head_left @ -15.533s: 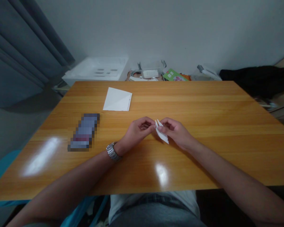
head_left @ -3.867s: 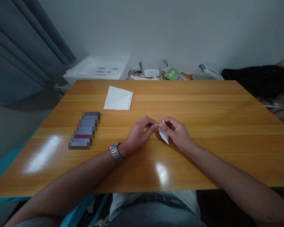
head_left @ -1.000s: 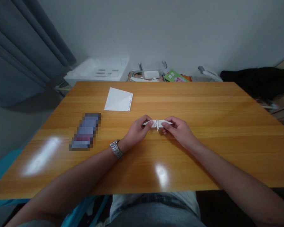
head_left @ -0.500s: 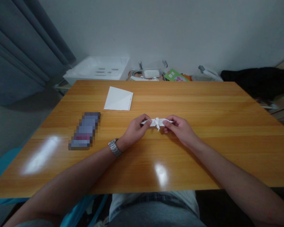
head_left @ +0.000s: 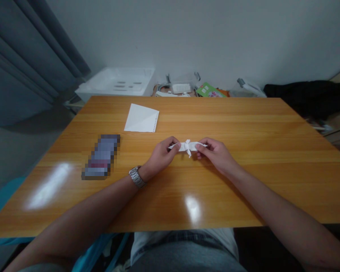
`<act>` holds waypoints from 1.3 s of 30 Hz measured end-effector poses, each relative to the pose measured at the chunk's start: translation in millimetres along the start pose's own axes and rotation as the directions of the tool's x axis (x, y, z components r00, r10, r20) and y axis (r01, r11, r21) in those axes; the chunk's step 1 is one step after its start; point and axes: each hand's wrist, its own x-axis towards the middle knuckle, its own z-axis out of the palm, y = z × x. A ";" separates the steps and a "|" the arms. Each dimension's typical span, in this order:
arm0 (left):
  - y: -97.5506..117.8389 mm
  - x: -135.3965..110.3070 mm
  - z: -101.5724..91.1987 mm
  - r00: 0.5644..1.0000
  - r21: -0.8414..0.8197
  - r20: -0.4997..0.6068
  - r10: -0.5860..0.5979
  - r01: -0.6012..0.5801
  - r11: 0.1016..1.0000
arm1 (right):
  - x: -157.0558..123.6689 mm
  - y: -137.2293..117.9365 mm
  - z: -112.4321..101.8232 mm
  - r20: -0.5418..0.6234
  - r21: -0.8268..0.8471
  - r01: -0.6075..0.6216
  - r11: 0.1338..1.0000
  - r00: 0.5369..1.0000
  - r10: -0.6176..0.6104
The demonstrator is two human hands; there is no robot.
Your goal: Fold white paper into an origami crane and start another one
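Folded paper (head_left: 187, 146) over the table (head_left: 257, 162); long axis left to right, pointed tips outward, small flaps jutting fore and aft at centre. Left hand (head_left: 164, 154) and right hand (head_left: 214, 152) pinch an end each, thumbs (head_left: 177, 146) hiding part. Left of them: loose sheet (head_left: 141, 118) beyond, blurred phone (head_left: 102, 155) farther left. Past the far edge: white tray (head_left: 113, 90), green booklet (head_left: 208, 90).

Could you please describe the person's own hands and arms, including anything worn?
The left hand and right hand wear no gloves, and both forearms are bare. A silver metal-link watch circles the left wrist; nothing shows on the right wrist. What looks like a grey sleeve shows at bottom left.
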 end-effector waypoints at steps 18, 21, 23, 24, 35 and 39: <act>-0.9 0.1 -0.6 1.000 0.002 0.008 -0.021 0.021 1.000 | 2.1 0.3 -0.7 -0.024 0.013 -0.026 1.000 0.999 0.026; -1.6 0.3 -0.5 1.000 -0.005 0.008 -0.030 0.030 1.000 | 2.5 1.5 -1.1 -0.022 0.014 -0.026 1.000 0.999 0.026; -1.6 0.5 -0.8 1.000 -0.008 0.009 -0.025 0.025 1.000 | 3.0 2.4 -1.6 -0.020 0.017 -0.021 1.000 1.000 0.021; -1.3 0.7 -1.0 1.000 -0.008 0.008 -0.021 0.021 1.000 | 3.1 2.7 -1.9 -0.019 0.018 -0.018 1.000 1.000 0.018; -1.7 1.9 -2.2 1.000 0.003 -0.003 -0.016 0.016 1.000 | 3.5 -0.4 -1.6 -0.029 -0.019 -0.003 1.000 1.000 0.003; -1.6 1.9 -2.3 1.000 0.006 0.000 -0.029 0.029 1.000 | 3.5 -1.0 -1.8 -0.029 -0.016 -0.005 1.000 1.000 0.004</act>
